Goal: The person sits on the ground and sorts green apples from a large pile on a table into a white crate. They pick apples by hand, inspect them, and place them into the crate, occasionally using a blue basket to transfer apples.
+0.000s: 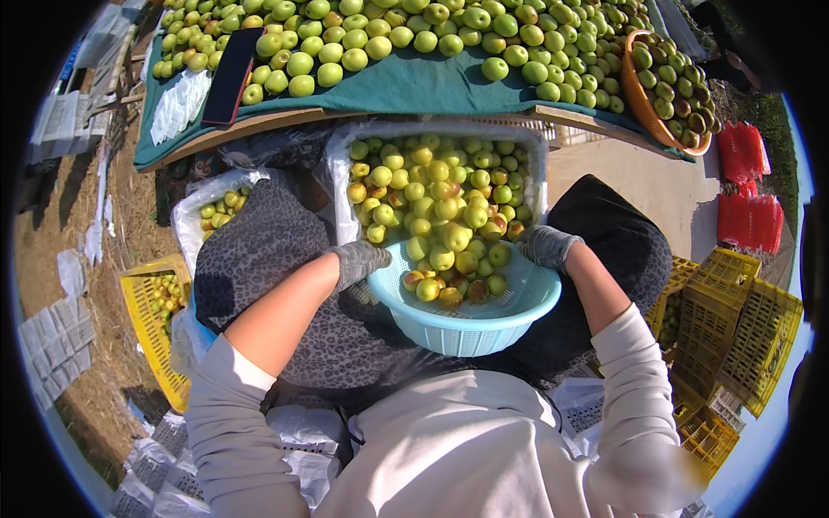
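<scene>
My left hand (pixel 358 263) and my right hand (pixel 550 249), both in grey knit gloves, grip opposite sides of a light blue plastic basket (pixel 462 332) above my lap. Round yellow-green fruit (pixel 427 288), some blushed red-brown, lies in the basket's far part and continues over its far rim, which is hidden, into a crate lined with white plastic (pixel 341 207) directly beyond. That crate holds many similar fruits (pixel 432 173). The basket's near part shows its bare perforated bottom.
A green-covered table (pixel 397 91) ahead carries many fruits, a phone (pixel 233 73), white plastic (pixel 180 104) and an orange basket (pixel 641 95). A white-lined crate (pixel 186 224) and yellow crate (pixel 142 324) stand left; stacked yellow crates (pixel 760 345) and red bundles (pixel 747 220) lie right.
</scene>
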`<state>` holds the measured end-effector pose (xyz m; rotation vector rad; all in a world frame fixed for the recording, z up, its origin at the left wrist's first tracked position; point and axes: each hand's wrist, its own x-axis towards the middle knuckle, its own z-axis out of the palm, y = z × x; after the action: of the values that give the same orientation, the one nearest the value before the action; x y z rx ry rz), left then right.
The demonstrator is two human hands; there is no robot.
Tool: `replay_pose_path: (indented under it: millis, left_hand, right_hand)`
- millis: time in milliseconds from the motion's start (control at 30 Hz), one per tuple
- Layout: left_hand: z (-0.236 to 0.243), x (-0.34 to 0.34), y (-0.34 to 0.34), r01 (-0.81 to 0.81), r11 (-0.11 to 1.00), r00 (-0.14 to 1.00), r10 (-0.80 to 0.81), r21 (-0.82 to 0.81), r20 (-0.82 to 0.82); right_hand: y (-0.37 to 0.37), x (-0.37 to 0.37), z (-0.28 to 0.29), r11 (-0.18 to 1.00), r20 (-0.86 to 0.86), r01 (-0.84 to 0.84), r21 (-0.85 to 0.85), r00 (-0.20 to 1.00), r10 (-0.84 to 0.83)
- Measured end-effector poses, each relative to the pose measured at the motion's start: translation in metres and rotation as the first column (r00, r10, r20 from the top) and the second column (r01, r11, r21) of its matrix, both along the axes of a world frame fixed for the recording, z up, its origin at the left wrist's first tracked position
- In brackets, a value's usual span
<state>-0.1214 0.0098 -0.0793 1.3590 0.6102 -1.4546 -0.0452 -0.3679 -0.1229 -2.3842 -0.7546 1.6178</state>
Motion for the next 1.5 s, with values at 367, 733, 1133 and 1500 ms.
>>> replay_pose_path:
  millis: [367,733,1133,1500]
  left_hand:
    - [0.013,0.010,0.000,-0.096,0.993,0.991,0.102,-0.069,0.086]
    - [0.013,0.015,-0.017,-0.128,0.989,0.984,0.136,-0.077,0.117]
    - [0.036,0.008,0.012,0.021,1.000,0.999,-0.020,0.017,-0.044]
    - [0.034,0.004,0.003,-0.180,0.955,0.982,0.187,-0.238,0.007]
  right_hand:
    - [-0.001,0.026,0.033,0.998,-0.033,0.058,0.002,0.998,-0.058]
    - [0.002,0.051,0.050,0.991,-0.011,-0.118,-0.054,0.993,0.118]
    - [0.015,0.043,0.019,0.965,-0.158,-0.256,0.066,0.952,0.263]
    - [0.009,0.045,0.079,0.974,-0.212,0.167,-0.150,0.957,-0.197]
